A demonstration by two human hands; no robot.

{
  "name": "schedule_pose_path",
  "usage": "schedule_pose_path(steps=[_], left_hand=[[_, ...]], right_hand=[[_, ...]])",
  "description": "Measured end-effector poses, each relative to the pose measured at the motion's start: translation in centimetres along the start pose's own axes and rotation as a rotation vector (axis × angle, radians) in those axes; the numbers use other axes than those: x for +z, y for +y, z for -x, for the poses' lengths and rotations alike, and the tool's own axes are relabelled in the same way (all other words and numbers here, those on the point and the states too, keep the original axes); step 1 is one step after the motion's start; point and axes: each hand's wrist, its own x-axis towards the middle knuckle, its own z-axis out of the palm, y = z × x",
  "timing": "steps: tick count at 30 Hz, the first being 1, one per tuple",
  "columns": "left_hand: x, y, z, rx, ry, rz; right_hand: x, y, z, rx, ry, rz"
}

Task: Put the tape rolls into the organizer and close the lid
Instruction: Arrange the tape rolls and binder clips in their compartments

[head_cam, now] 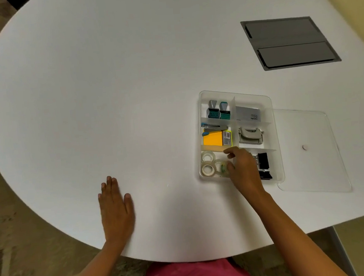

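Note:
A clear plastic organizer (269, 101) sits on the white table, right of centre. Its near-left compartment holds two clear tape rolls, one further back (208, 157) and one nearer (207, 169). A third tape roll (222, 167) with a green core lies beside them under the fingertips of my right hand (243, 168), which reaches into that compartment and curls around it. The clear lid (311, 150) lies flat on the table, right of the organizer. My left hand (116, 207) rests flat on the table with fingers together, well to the left, holding nothing.
Other compartments hold two stamps (218, 110), a grey card box (248, 112), a stapler (215, 128), yellow sticky notes (214, 138), a hole punch (251, 135) and black binder clips (263, 164). A grey cable hatch (288, 42) is set into the table at far right.

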Motion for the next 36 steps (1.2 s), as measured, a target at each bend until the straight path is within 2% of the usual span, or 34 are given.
schedule_pose_path(steps=[3, 6, 8, 13, 17, 20, 22, 26, 30, 36], left_hand=[[0.0, 3.7, 0.0, -0.047, 0.035, 0.220], [-0.2, 8.3, -0.1, 0.033, 0.080, 0.358], [-0.1, 11.2, -0.2, 0.106, 0.067, 0.362], [0.6, 17.3, -0.8, 0.293, -0.008, 0.212], [1.4, 20.6, -1.6, 0.488, -0.058, -0.031], [2.4, 22.0, -2.2, 0.572, -0.161, -0.149], [3.3, 22.3, -2.5, 0.578, -0.239, -0.172], [3.8, 22.3, -2.9, 0.587, -0.242, -0.212], [4.3, 22.4, -3.0, 0.627, -0.167, -0.244], [4.9, 23.0, -3.7, 0.595, -0.182, -0.234]], right_hand=[[-1.1, 0.1, 0.5, -0.028, 0.171, -0.077], [-1.9, 0.4, 0.6, -0.009, 0.308, -0.142], [-2.2, 0.7, 0.4, 0.021, 0.359, -0.126], [-1.4, 1.7, -0.6, 0.108, 0.241, 0.054], [-0.6, 2.1, -1.6, 0.081, 0.114, 0.206], [0.1, 2.4, -2.3, 0.039, 0.079, 0.290], [0.6, 2.5, -2.6, 0.046, 0.040, 0.380], [1.3, 2.5, -3.2, 0.078, -0.028, 0.513], [1.7, 2.8, -3.2, 0.088, -0.022, 0.534], [0.8, 2.8, -2.9, 0.112, 0.080, 0.447]])
